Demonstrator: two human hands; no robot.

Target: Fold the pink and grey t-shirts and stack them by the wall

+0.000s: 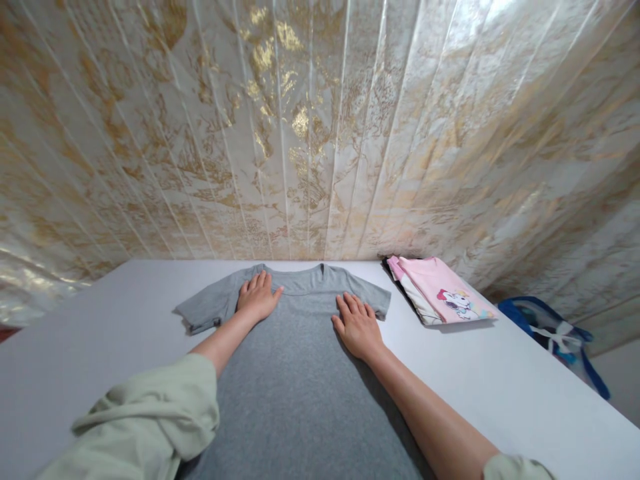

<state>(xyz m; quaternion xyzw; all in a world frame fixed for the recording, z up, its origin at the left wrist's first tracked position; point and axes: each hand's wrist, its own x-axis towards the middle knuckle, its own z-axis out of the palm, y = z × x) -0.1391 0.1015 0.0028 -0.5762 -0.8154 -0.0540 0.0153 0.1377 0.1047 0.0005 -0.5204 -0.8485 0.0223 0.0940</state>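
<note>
T-shirt (300, 387), plain grey, lies spread flat on white table (100, 353) right in front of us, neck end twd the far edge, sleeves out to both sides; lower end runs out of view at the bottom. Our L hand (257, 298) is palm-down on the shoulder area just L of the neckline, fingers pointing twd the far edge. Our R hand (359, 328) lies flat on the upper chest, R side, near the short sleeve there, fingers slightly apart. Neither hand grips anything: both are unclenched, resting on fabric w/ no pinch. Cuff on the L sleeve looks a bit creased.

Far R on the tabletop, well apart from the tee, we've got a folded clothes pile (437, 293), pink w/ a cartoon dog print on top. Past the R edge, lower down: blue-trimmed bag (563, 343), pale straps. Gold-patterned curtain (310, 133) hangs behind.
</note>
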